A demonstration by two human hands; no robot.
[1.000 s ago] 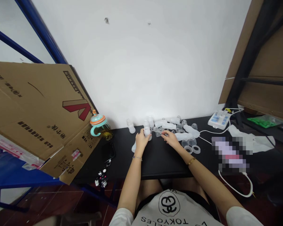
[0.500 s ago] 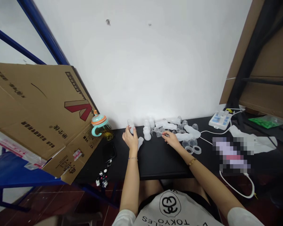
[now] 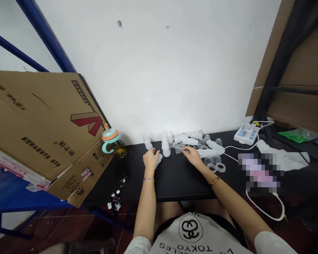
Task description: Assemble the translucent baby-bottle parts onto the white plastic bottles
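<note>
My left hand [image 3: 150,159] is low over the black table, thumb and fingers apart, with nothing visible between them. Just beyond it a white bottle-shaped piece with a clear domed top [image 3: 146,141] stands by the wall. Partly behind this hand lies a white translucent piece [image 3: 158,161]. My right hand [image 3: 192,156] has its fingertips pinched at the edge of a clear plastic piece [image 3: 179,149]; the grip itself is partly hidden. Between the hands stand several white rounded bottle-shaped pieces [image 3: 165,148]. White elongated pieces [image 3: 214,147] and clear rings [image 3: 221,167] lie around the right hand.
Left of the hands are a lidded cup [image 3: 111,141], a phone [image 3: 122,170] with a beaded charm [image 3: 115,199], and a large cardboard box [image 3: 47,120]. On the right sit a power strip [image 3: 245,134], its white cable, and a white sheet [image 3: 288,157]. A wall closes off the back.
My left hand has let go of the domed-top piece by the wall and drawn back toward me. My right hand stays almost in place at the clear piece.
</note>
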